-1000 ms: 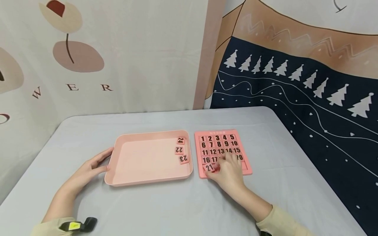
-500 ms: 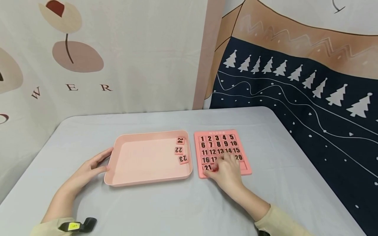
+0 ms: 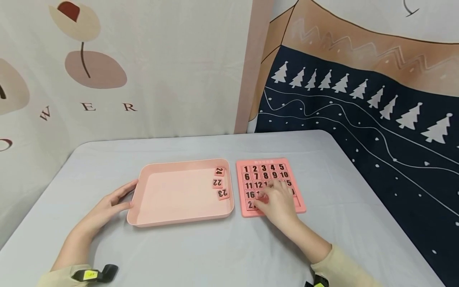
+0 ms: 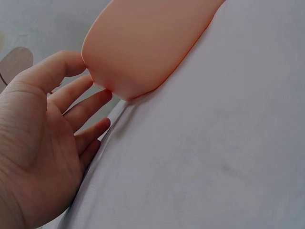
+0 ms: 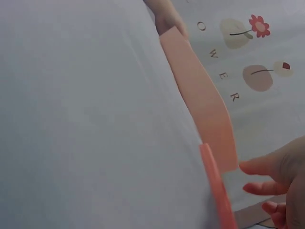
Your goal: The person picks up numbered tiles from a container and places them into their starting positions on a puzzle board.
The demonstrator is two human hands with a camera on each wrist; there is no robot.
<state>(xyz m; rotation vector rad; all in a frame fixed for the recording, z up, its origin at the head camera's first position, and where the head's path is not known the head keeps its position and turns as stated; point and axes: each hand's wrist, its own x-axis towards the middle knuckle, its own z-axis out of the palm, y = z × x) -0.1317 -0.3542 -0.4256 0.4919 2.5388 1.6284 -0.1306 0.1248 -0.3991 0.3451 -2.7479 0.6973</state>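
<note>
A pink number board (image 3: 300, 208) lies on the table, with numbered tiles in rows. Tile 21 (image 3: 250, 205) sits flat in the bottom row's left corner, partly behind my right thumb. Over the lower rows hovers my right hand (image 3: 277, 203), its fingers loosely bent and thumb apart, gripping nothing visible; it hides several tiles. My left hand (image 3: 102, 211) touches the left end of the pink tray (image 3: 172, 199) with relaxed fingers. In the left wrist view, its fingertips meet the tray's outer wall. Tile 24 (image 3: 219, 171), tile 22 (image 3: 217, 183) and tile 23 (image 3: 222, 194) lie at the tray's right end.
A pale grey cloth covers the table (image 3: 179, 255). The tray's right wall stands close beside the board, with a narrow gap. A printed curtain (image 3: 186, 71) hangs behind the table, and a dark tree-patterned cloth (image 3: 358, 139) hangs at the right.
Tile 21, tilted under my right fingers a second ago, now lies flat in the corner. My right hand has lifted off it and shifted slightly right. My left hand stays at the tray.
</note>
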